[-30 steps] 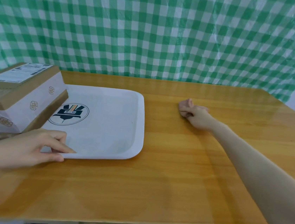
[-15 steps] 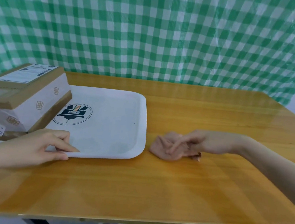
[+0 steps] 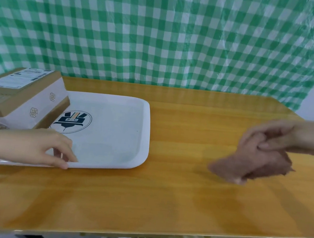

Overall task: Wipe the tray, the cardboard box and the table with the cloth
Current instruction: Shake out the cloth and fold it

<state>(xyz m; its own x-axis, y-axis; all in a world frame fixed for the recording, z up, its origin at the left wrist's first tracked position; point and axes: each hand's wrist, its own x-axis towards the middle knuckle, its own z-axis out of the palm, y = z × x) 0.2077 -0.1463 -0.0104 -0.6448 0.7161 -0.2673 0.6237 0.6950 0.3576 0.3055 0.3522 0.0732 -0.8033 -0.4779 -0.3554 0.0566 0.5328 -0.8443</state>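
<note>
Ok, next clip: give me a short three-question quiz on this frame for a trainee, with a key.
1. True or false: the right hand holds the cloth above the tray.
2. Fill in: the cardboard box stands at the tray's ___ end.
3. What does the left hand pinch? A) the tray's near rim B) the cardboard box C) the cloth

Key:
1. False: the cloth is over the bare table, right of the tray.
2. Left.
3. A.
</note>
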